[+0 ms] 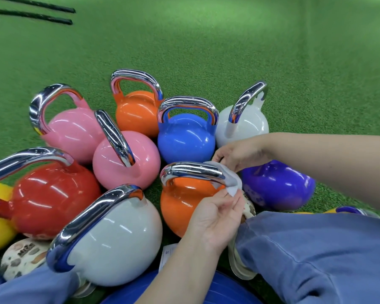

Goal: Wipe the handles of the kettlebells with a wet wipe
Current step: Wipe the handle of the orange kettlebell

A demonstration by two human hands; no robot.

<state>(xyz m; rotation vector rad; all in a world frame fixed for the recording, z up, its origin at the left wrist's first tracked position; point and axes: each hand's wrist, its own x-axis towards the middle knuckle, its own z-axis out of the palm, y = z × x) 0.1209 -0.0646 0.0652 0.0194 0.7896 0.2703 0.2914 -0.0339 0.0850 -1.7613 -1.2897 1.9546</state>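
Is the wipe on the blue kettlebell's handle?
No, the wet wipe is draped over the handle of the near orange kettlebell, held by both hands, not on the blue kettlebell.

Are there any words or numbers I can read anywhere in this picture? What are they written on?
"Nice", or something close to it: dark letters on the speckled shoe at lower left, blurred.
White marks on the purple kettlebell, by the wipe: too blurred to read.
Small print on the white paper under the left hand: too small to read.
Nothing readable on the other kettlebells.
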